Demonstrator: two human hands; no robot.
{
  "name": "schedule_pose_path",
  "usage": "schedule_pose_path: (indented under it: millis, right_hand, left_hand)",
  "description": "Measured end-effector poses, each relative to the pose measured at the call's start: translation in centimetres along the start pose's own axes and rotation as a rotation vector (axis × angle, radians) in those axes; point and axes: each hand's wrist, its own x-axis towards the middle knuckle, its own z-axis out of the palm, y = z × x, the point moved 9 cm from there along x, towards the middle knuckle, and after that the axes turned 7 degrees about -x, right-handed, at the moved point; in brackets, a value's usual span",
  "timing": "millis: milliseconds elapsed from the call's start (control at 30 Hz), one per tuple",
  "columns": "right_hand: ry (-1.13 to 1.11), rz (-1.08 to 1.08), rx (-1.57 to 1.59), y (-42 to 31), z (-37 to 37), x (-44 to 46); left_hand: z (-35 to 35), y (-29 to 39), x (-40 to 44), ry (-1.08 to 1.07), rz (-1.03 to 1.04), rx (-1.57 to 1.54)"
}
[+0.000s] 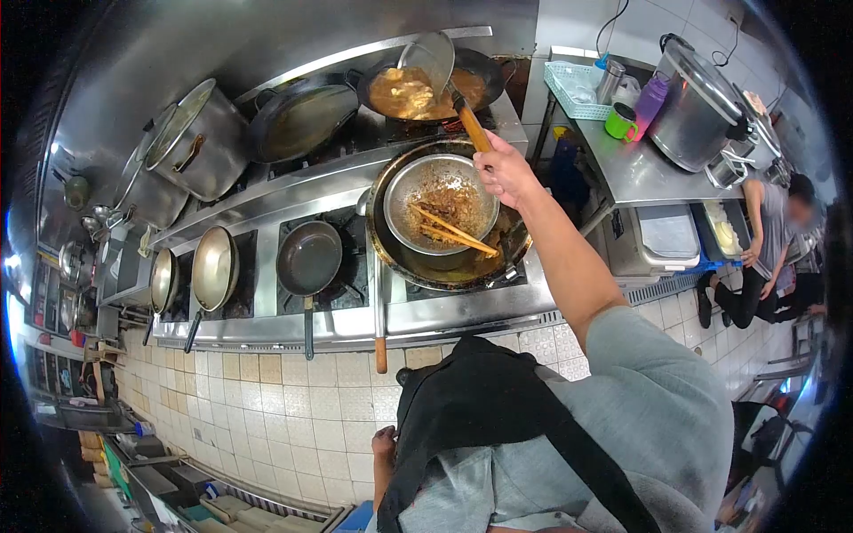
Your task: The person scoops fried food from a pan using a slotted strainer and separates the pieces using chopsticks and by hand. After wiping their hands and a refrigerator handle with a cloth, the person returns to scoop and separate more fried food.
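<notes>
My right hand [505,169] is closed round the wooden handle of a large metal strainer [430,60]. The strainer's head is over a black wok [487,75] of brown liquid at the back of the stove, with pale yellow pieces [410,96] at its lower edge. Below my right hand a metal bowl [400,206] rests in a bigger dark wok [380,233]; brown residue and wooden chopsticks [455,229] lie in the bowl. My left hand [385,441] hangs low beside my black apron, fingers curled; whether it holds anything is hidden.
Three pans [309,258] stand along the stove front, and a long wooden-handled tool [380,302] juts over its edge. Tall pots [203,142] stand back left. A steel table [622,160] at right carries a large cooker [697,105]. Another person [766,222] crouches at far right.
</notes>
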Motion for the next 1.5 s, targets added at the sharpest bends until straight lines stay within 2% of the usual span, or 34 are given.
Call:
schedule_pose_path:
  millis: [133,200,267,367,467,533,600,667,700,733,767,800,867,933,1000,1167,1233,1300,1333,1400,1467,1500]
  right_hand:
    - [-0.045,-0.040,-0.126,-0.2,0.3,-1.2]
    - [-0.038,-0.034,-0.171,-0.7,0.2,-2.1]
    - [-0.028,-0.028,-0.217,-1.3,0.2,-3.1]
    - [-0.030,-0.030,-0.258,-1.9,0.4,-4.3]
    - [0.037,-0.073,-0.380,-2.7,0.5,-5.1]
    - [0.058,-0.154,-0.461,-3.4,0.6,-5.5]
    - [0.056,-0.188,-0.438,-3.1,0.7,-5.4]
    - [0.054,-0.224,-0.420,-3.3,0.6,-6.0]
    - [0.030,-0.140,-0.435,-2.6,0.7,-6.4]
    - [0.004,-0.057,-0.448,-2.0,0.7,-6.6]
    - [0.002,-0.231,-0.396,-1.5,0.1,-5.4]
    - [-0.001,-0.233,-0.395,-2.2,0.4,-5.9]
    - [0.102,-0.114,-0.331,-3.2,-0.6,-7.5]
    - [0.071,-0.112,-0.287,-3.3,-1.5,-7.9]
    - [0.072,-0.218,-0.187,-4.3,-1.7,-8.9]
    - [0.165,-0.280,-0.333,-5.1,-2.4,-8.8]
    - [0.176,-0.143,-0.262,-4.5,-4.1,-7.6]
    - [0.183,-0.133,-0.239,-5.6,-4.0,-8.0]
    - [0.196,-0.119,-0.214,-5.7,-4.1,-8.2]
    - [0.192,-0.126,-0.236,-5.3,-4.9,-7.6]
    - [0.280,-0.193,-0.437,-5.9,-6.0,-7.2]
    - [0.281,-0.191,-0.436,-5.8,-6.4,-6.8]
  left_hand:
    - [-0.5,-1.5,0.2,0.038,-0.005,0.094]
    - [-0.8,-2.0,0.2,0.079,0.009,0.261]
    - [-1.4,-6.3,3.4,0.050,0.005,0.209]
    - [-1.4,-6.7,3.5,0.026,-0.008,0.195]
    - [-0.3,-1.7,0.1,0.040,-0.031,0.292]
    - [-0.2,-1.0,0.0,0.045,-0.038,0.325]
    - [0.3,0.1,0.6,-0.026,0.054,0.165]
    - [0.9,0.4,0.7,-0.056,0.041,0.083]
    - [1.3,0.7,0.6,-0.082,0.028,0.000]
    - [1.5,1.1,0.5,-0.081,0.031,-0.003]
    - [1.5,1.4,0.3,-0.069,0.025,-0.015]
    - [1.5,1.7,0.1,-0.056,0.018,-0.025]
    - [1.6,2.1,-0.2,-0.035,0.002,-0.043]
    - [1.4,1.1,0.5,-0.026,-0.007,-0.053]
    - [0.7,0.0,1.9,-0.013,0.144,0.388]
    - [-0.2,-4.5,3.7,-0.061,0.140,0.444]
    - [0.4,-3.2,3.3,-0.067,0.150,0.459]
    - [0.4,-0.8,0.5,0.042,0.008,0.278]
    - [0.4,0.3,-0.3,0.043,0.007,0.278]
    - [0.8,1.7,-0.9,0.044,-0.017,0.061]
    - [1.1,2.0,-0.8,0.031,-0.003,0.017]
    - [1.1,2.1,-0.8,0.021,0.009,-0.023]
